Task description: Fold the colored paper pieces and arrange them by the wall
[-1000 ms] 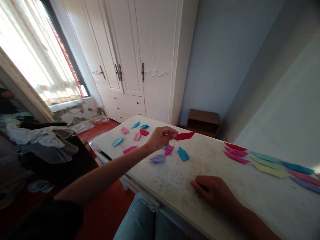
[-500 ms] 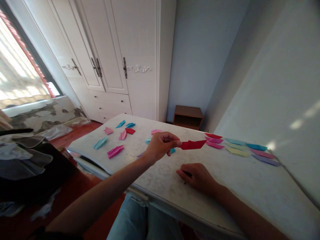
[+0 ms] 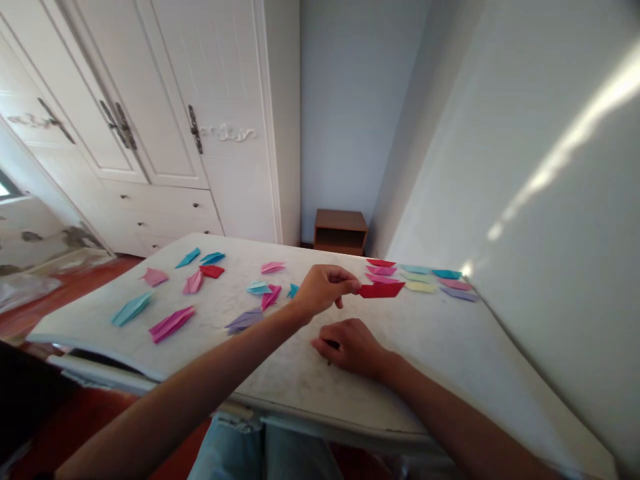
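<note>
"The red folded paper [image 3: 381, 290], where is it held?"
"Above the desk [image 3: 425, 347], by one end. It is pinched between the thumb and fingers of the left hand [image 3: 326, 289]."
"And the right hand [image 3: 354, 345]?"
"It is rested on the desk with its fingers curled. Whether anything is tucked inside cannot be told."
"What can be seen close by?"
"Just behind, flat colored papers [image 3: 420, 287] are set in rows. To the left, more crinkly papers [image 3: 173, 325] are scattered about."

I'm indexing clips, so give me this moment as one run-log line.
left hand: pinching red folded paper | right hand: curled on white table | table's right: lined-up papers | table's left: scattered papers
</note>
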The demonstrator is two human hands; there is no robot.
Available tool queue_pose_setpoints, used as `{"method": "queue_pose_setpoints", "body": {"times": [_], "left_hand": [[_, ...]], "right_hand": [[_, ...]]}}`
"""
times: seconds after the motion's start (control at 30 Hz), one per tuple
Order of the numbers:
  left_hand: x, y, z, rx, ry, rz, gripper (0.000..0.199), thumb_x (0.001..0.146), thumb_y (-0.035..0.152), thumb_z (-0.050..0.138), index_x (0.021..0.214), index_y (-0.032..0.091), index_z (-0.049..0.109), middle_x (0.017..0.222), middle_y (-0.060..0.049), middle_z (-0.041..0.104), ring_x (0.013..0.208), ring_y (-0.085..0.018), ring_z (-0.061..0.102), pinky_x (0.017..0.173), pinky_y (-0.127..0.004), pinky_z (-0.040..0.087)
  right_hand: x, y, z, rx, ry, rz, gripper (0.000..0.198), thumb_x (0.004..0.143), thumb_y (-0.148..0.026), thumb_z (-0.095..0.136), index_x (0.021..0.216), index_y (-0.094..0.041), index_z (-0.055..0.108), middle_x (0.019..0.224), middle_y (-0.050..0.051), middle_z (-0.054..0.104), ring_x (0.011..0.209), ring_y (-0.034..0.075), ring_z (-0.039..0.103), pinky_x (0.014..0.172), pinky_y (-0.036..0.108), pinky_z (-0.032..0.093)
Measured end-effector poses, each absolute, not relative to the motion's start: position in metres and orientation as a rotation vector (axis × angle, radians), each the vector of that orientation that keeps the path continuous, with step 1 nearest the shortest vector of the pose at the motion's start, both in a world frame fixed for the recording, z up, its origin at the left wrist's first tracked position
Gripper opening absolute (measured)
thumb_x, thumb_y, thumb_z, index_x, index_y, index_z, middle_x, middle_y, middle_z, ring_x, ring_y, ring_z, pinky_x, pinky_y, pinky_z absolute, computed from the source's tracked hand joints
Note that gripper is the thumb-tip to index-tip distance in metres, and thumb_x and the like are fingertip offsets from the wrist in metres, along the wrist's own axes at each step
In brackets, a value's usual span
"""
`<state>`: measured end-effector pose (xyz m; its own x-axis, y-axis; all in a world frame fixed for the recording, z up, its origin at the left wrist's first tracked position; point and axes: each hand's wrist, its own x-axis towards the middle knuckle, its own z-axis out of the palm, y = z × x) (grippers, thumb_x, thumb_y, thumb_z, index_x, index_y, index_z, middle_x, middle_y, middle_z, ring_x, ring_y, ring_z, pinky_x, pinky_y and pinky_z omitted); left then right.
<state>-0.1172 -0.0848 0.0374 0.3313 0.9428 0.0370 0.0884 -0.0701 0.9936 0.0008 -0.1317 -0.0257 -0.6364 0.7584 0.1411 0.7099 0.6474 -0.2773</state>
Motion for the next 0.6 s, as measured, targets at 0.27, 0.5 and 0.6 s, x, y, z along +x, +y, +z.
{"method": "queue_pose_setpoints", "body": {"times": [0.27,0.5,0.6], "left_hand": [[-0.076,-0.040,0.029,1.560,1.018,0.739,0.003,0.072,0.013,0.068,0.074,0.011,0.070,0.064,-0.002,0.070,0.036,-0.004,0.045,0.032,-0.016,0.029],[0.010,-0.036,0.013,1.691,0.927,0.540,0.008,0.069,0.012,0.069,0.076,0.011,0.072,0.063,-0.002,0.068,0.039,-0.005,0.050,0.035,-0.015,0.032],[0.044,-0.036,0.008,1.724,0.963,0.474,0.010,0.067,0.012,0.070,0.076,0.011,0.073,0.062,-0.003,0.068,0.039,-0.005,0.048,0.036,-0.016,0.033]], "right_hand": [[0.002,-0.130,-0.028,-1.152,-2.633,0.245,0.036,0.094,-0.040,0.049,0.072,-0.018,0.066,0.069,0.002,0.069,0.058,0.013,0.052,0.055,0.028,0.019],[0.001,-0.125,-0.038,-1.051,-2.575,0.197,0.024,0.089,-0.034,0.054,0.081,-0.018,0.069,0.085,0.005,0.073,0.075,0.019,0.062,0.065,0.028,0.038],[0.001,-0.121,-0.045,-0.987,-2.497,0.182,0.028,0.084,-0.034,0.061,0.105,-0.016,0.067,0.106,0.008,0.071,0.097,0.026,0.061,0.080,0.034,0.046]]}}
